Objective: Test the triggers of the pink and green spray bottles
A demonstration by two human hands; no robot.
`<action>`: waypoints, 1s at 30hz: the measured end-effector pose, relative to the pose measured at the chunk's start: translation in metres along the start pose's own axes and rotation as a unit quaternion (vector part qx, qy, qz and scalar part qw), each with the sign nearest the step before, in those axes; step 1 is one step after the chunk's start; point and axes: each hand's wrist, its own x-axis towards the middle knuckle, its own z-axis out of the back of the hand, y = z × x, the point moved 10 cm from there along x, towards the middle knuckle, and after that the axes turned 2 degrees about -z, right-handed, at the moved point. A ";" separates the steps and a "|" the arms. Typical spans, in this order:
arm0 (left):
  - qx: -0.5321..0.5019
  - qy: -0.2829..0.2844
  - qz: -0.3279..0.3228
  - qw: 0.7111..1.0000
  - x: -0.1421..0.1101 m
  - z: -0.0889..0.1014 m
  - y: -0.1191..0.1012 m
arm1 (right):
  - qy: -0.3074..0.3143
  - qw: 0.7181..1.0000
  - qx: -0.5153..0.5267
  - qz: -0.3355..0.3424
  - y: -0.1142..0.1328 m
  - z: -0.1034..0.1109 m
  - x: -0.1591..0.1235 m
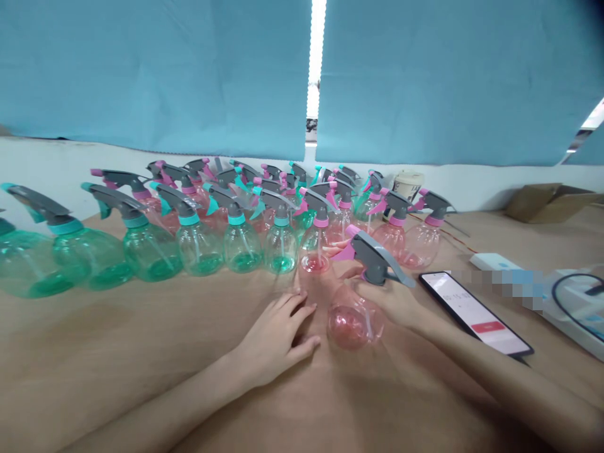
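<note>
A pink transparent spray bottle (353, 322) lies tilted on the wooden table (117, 352), its grey trigger head with a pink nozzle (375, 255) pointing up and left. My right hand (396, 299) is wrapped round its neck just under the head. My left hand (278, 333) rests on the table left of the bottle, fingers stretched out and slightly spread, fingertips close to the bottle's side. Several green spray bottles (151, 248) and pink spray bottles (396, 233) stand in rows behind.
A smartphone (474, 311) with a lit screen lies right of my right arm. A white box (493, 261), a white device with a black cable (578, 302), a paper cup (408, 184) and an open cardboard box (547, 201) stand further right. Blue curtains hang behind.
</note>
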 end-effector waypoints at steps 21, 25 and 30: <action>0.009 -0.001 -0.006 1.000 0.002 -0.001 0.000 | -0.002 0.999 -0.017 -0.029 -0.008 0.002 -0.001; 0.006 -0.003 -0.006 1.000 0.001 -0.001 0.000 | 0.000 0.999 -0.028 -0.028 -0.008 0.002 -0.001; 0.007 0.001 -0.005 1.000 0.001 0.000 -0.001 | 0.002 1.000 -0.023 -0.020 -0.007 0.001 -0.001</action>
